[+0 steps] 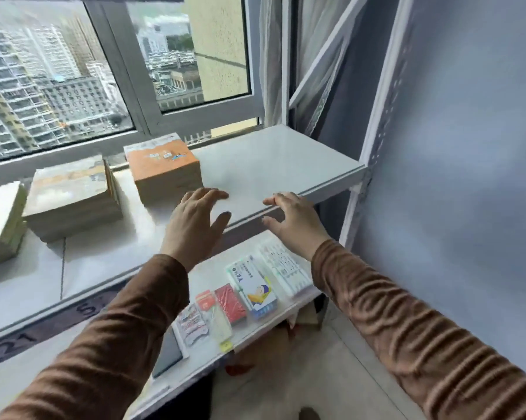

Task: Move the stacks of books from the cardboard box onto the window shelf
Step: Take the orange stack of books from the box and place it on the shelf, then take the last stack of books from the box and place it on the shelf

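Three stacks of books stand in a row on the white window shelf. The rightmost stack has an orange cover, a tan stack sits in the middle, and a third stack is cut off at the left edge. My left hand hovers with spread fingers just right of and in front of the orange stack, holding nothing. My right hand is also empty, fingers apart, over the shelf's front edge. The cardboard box is not in view.
A lower white shelf below my arms carries several small packets and boxes, among them a red packet and a blue-white box. A white metal rack post and grey wall close the right side. The window sits behind the stacks.
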A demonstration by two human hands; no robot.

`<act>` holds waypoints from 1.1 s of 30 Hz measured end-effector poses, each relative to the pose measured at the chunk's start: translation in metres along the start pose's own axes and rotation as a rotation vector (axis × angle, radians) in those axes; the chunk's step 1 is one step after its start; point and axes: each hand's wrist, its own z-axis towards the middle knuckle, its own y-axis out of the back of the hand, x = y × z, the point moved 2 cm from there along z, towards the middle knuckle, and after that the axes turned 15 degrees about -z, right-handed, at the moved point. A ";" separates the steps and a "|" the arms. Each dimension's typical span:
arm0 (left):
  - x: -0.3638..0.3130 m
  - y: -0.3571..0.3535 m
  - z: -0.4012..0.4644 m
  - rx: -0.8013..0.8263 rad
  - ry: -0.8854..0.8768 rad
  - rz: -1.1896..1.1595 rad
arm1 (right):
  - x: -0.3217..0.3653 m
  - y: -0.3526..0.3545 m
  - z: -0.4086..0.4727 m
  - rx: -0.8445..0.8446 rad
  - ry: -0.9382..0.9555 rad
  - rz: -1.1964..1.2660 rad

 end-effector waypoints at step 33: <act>-0.559 -0.431 -0.427 1.062 -0.325 -0.351 | -0.377 0.164 -0.800 0.136 -1.093 -0.166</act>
